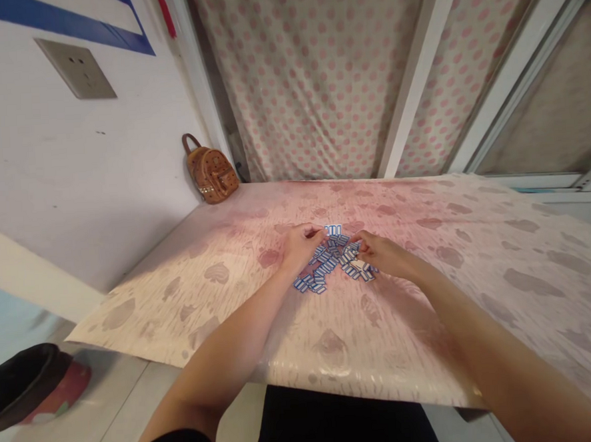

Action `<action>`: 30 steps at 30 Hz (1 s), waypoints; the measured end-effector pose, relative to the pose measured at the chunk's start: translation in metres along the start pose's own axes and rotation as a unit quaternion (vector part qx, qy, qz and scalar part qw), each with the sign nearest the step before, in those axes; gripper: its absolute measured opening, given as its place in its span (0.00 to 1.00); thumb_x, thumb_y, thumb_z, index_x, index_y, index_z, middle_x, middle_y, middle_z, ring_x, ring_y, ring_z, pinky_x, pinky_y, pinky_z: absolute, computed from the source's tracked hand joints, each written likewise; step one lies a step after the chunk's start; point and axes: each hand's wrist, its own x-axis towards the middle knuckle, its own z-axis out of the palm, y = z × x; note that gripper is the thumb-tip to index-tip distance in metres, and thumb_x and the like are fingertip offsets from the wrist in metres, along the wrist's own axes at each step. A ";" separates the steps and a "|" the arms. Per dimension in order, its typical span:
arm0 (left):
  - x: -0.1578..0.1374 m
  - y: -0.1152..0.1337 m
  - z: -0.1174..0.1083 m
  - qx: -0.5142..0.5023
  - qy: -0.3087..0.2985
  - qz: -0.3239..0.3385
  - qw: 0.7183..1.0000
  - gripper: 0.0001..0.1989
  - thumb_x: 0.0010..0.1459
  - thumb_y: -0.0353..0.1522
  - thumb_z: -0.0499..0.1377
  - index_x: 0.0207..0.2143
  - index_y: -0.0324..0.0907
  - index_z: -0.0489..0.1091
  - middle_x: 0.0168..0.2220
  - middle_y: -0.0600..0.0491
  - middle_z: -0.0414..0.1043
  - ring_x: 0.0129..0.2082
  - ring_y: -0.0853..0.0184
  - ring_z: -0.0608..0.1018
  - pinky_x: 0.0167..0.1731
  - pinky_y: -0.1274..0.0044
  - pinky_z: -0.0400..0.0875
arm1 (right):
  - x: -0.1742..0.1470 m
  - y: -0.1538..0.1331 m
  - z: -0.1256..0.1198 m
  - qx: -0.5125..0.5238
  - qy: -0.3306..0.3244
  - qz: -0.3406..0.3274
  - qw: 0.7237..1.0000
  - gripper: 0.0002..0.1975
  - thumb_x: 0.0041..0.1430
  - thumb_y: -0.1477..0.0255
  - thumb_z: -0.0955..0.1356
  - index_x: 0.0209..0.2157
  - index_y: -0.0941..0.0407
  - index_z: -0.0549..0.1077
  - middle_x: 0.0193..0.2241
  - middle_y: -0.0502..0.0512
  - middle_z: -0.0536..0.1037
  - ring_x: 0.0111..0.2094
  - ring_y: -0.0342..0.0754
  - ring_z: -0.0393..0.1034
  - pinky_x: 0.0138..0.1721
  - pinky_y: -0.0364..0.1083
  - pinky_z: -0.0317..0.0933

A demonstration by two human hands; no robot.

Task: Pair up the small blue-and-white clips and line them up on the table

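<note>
Many small flat rectangular pieces, white with blue edges, lie in a loose pile [325,266] on the table. Just beyond the pile, several of these pieces stand side by side in a short straight row [333,230]. My left hand [303,242] is at the left end of this row, thumb and forefinger curled together in a pinch; anything between the tips is hidden. Over the right part of the pile, my right hand [376,251] is closed with its fingertips pinched among the pieces. What those fingertips hold is too small to make out.
A patterned, glossy cloth covers the table [328,352]. A small brown backpack [215,174] leans against the wall at the back left corner. Behind the table hangs a dotted curtain [311,80]. On the floor at left stands a dark-rimmed bin [50,393].
</note>
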 end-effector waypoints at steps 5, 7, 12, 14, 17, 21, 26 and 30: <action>0.001 -0.004 0.000 0.007 0.008 0.013 1.000 0.07 0.55 0.33 0.63 0.30 0.37 0.78 0.27 0.51 0.79 0.26 0.69 0.78 0.25 0.81 0.67 | 0.005 0.008 -0.002 0.011 0.042 -0.009 0.999 0.17 0.54 0.79 0.62 0.46 0.56 0.71 0.28 0.51 0.75 0.28 0.46 0.69 0.30 0.42 0.60; 0.002 -0.005 0.000 0.009 0.006 0.015 1.000 0.07 0.55 0.33 0.63 0.30 0.38 0.78 0.27 0.51 0.79 0.26 0.69 0.78 0.26 0.81 0.67 | 0.006 0.010 -0.003 0.003 0.060 0.005 0.998 0.17 0.54 0.80 0.62 0.44 0.55 0.73 0.30 0.52 0.78 0.29 0.46 0.71 0.31 0.43 0.61; 0.001 -0.004 0.000 0.011 -0.002 0.007 1.000 0.07 0.56 0.33 0.63 0.31 0.38 0.78 0.27 0.51 0.80 0.26 0.69 0.78 0.26 0.81 0.67 | 0.007 0.011 -0.008 -0.034 0.089 0.055 0.994 0.13 0.55 0.82 0.61 0.35 0.56 0.76 0.32 0.54 0.80 0.33 0.46 0.73 0.34 0.41 0.61; 0.001 -0.004 0.000 0.008 -0.007 0.004 1.000 0.07 0.56 0.33 0.63 0.31 0.38 0.78 0.28 0.51 0.80 0.27 0.69 0.78 0.26 0.81 0.67 | 0.008 0.014 -0.010 -0.065 0.096 0.078 0.990 0.12 0.55 0.82 0.61 0.32 0.57 0.75 0.31 0.55 0.80 0.32 0.46 0.72 0.32 0.41 0.59; 0.001 -0.003 0.000 0.005 -0.011 0.004 1.000 0.06 0.56 0.32 0.62 0.30 0.37 0.77 0.28 0.50 0.80 0.27 0.69 0.79 0.27 0.81 0.68 | 0.011 0.020 -0.011 -0.088 0.110 0.105 0.984 0.10 0.55 0.80 0.63 0.32 0.57 0.75 0.30 0.55 0.80 0.31 0.46 0.72 0.30 0.42 0.58; 0.001 -0.003 0.000 0.020 -0.004 0.010 1.000 0.06 0.56 0.32 0.62 0.30 0.38 0.78 0.27 0.51 0.80 0.26 0.68 0.79 0.27 0.80 0.68 | 0.014 0.026 -0.011 -0.062 0.102 0.131 0.984 0.08 0.53 0.78 0.65 0.32 0.57 0.76 0.27 0.55 0.80 0.30 0.46 0.72 0.29 0.42 0.58; 0.001 -0.004 0.000 0.027 -0.001 0.012 1.000 0.07 0.56 0.33 0.62 0.30 0.38 0.78 0.27 0.50 0.80 0.27 0.68 0.79 0.28 0.80 0.69 | 0.014 0.032 -0.011 -0.009 0.096 0.122 0.988 0.09 0.51 0.77 0.65 0.32 0.56 0.77 0.24 0.53 0.79 0.24 0.45 0.71 0.28 0.42 0.60; 0.002 -0.006 -0.001 0.038 -0.004 0.019 0.999 0.08 0.57 0.33 0.62 0.31 0.38 0.78 0.28 0.50 0.80 0.27 0.68 0.79 0.28 0.80 0.69 | 0.014 0.035 -0.011 -0.030 0.104 0.133 0.985 0.06 0.50 0.76 0.66 0.27 0.55 0.76 0.21 0.52 0.79 0.24 0.45 0.71 0.28 0.42 0.61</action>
